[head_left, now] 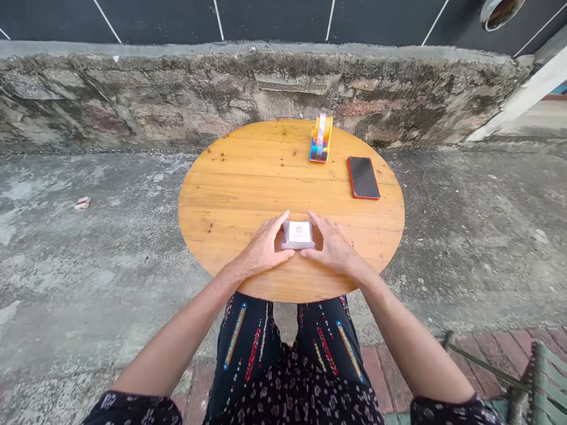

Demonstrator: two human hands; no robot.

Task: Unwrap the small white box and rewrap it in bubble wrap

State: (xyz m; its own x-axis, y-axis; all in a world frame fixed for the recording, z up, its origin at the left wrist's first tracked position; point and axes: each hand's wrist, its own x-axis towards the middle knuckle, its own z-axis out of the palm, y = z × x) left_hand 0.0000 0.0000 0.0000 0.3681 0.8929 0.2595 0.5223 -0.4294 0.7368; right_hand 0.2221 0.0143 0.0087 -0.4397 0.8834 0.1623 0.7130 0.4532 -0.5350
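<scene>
A small white packet (300,232) in clear plastic wrap, with a faint printed mark on top, lies flat near the front of the round wooden table. My left hand (269,242) curves around its left side, fingers behind and thumb in front. On the right side my right hand (331,243) mirrors this shape. Both hands are open, with gaps between the palms and the packet. The fingertips and thumbs are close to its corners; whether they touch it I cannot tell.
On the wooden table (239,195), a yellow and blue tape dispenser (321,139) stands at the back. A phone with a red case (364,177) lies at the right. A stone wall base (177,100) runs behind the table. A chair (547,378) is at lower right.
</scene>
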